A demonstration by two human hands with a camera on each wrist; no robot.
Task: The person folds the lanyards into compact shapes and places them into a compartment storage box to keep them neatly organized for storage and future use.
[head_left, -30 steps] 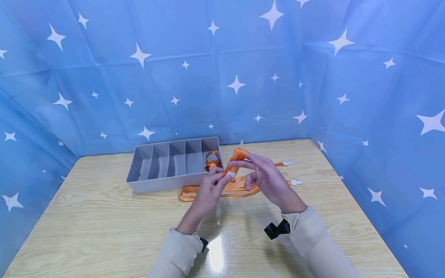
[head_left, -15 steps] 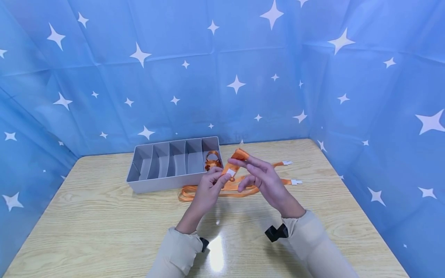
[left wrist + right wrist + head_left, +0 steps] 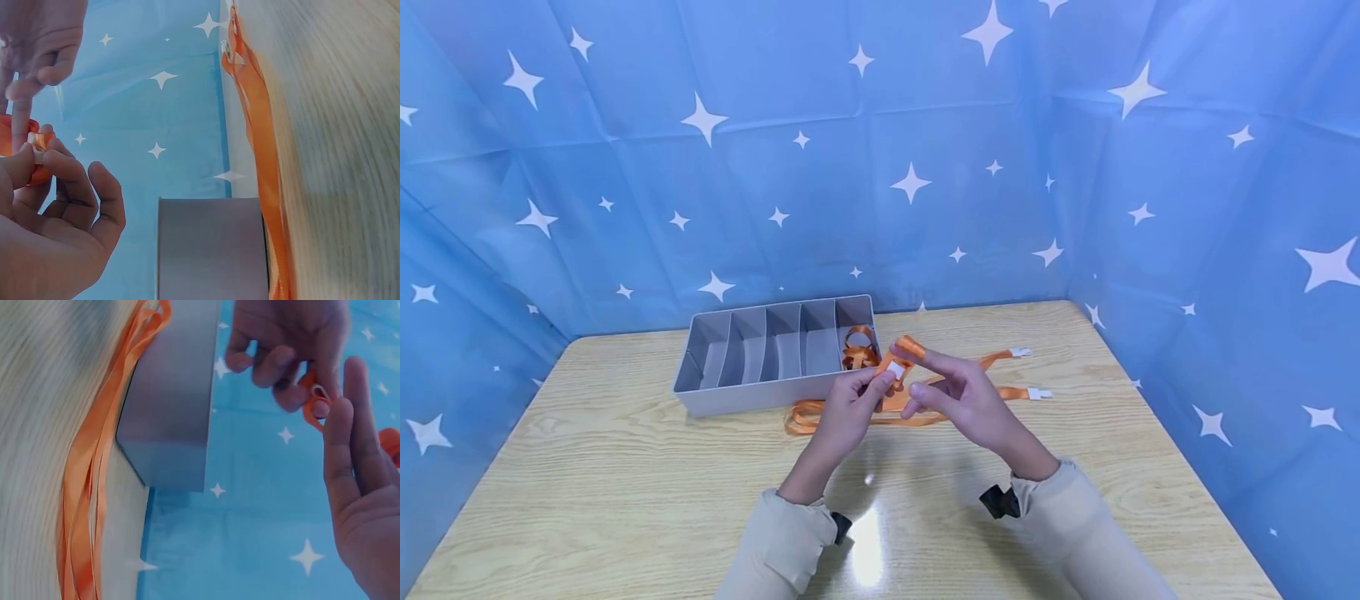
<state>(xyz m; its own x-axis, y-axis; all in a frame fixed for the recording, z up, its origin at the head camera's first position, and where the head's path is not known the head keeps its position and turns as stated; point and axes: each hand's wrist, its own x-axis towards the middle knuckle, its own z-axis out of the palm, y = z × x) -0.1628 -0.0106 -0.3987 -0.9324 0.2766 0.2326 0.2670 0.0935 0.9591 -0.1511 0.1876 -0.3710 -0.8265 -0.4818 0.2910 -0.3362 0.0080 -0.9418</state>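
Coiling seems partly done: the left hand [image 3: 848,410] pinches an orange strap [image 3: 911,347] above the table [image 3: 625,483], the right hand [image 3: 976,407] touching it with straight fingers, while one coiled strap [image 3: 859,358] sits inside the gray tray [image 3: 760,398] and loose straps [image 3: 807,417] apparently remain.

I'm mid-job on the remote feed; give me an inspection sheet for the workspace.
Surface: wood-grain table, glare patch in the foreground.
Job's things: held orange strap; other orange straps lying in front of gray tray; orange coil in its rightmost compartment.
Clutter: nothing seen.
Left hand: pinches the held strap.
Right hand: extended fingers touch that strap; whether it fully encircles them is unclear.
Cables: nothing seen.
Surroundings: blue star-patterned curtain behind the table.
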